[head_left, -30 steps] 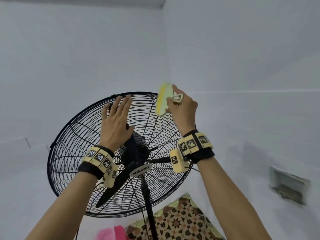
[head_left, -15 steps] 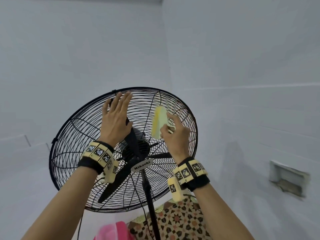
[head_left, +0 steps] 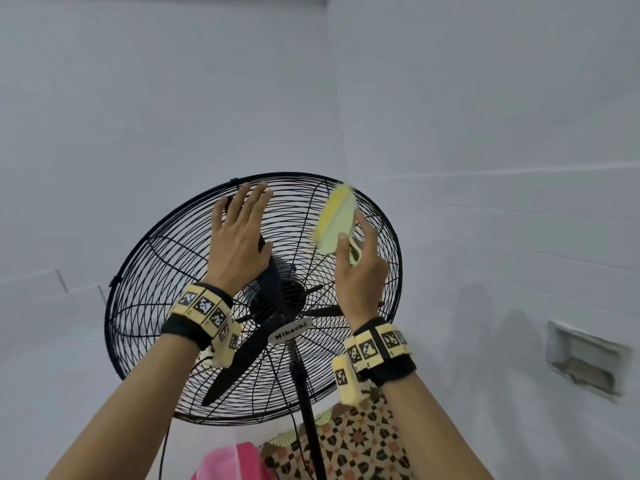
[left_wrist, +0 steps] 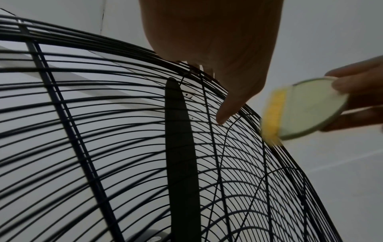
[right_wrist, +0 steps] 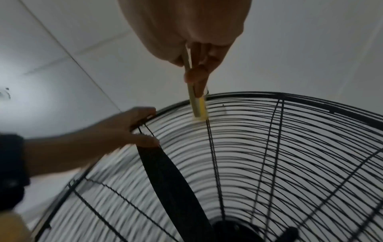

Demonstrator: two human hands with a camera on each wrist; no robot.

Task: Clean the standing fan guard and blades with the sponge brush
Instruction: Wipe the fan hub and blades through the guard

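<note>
While the left hand (head_left: 239, 244) lies flat with straight fingers on the wire fan guard (head_left: 145, 306) near 12 o'clock of its rim, the right hand (head_left: 360, 275) pinches the sponge brush (head_left: 335, 220) by its pale green back, yellow sponge edge against the wires at about 1 o'clock. Hands apart, one either side of the upper blade (head_left: 273, 282).

Handling, as judged: brush looks light, rigid plastic back, soft sponge face; best held at the back or its loop handle, as now. Guard wires look thin and springy, likely to flex under pressure, hence the bracing palm. Fan stands on a slim pole (head_left: 308, 410); may rock if pushed hard.

Count: one fan, one brush, three dark blades visible, two hands. Pink item (head_left: 228, 462) and patterned cloth (head_left: 363, 445) at 6 o'clock, below.
</note>
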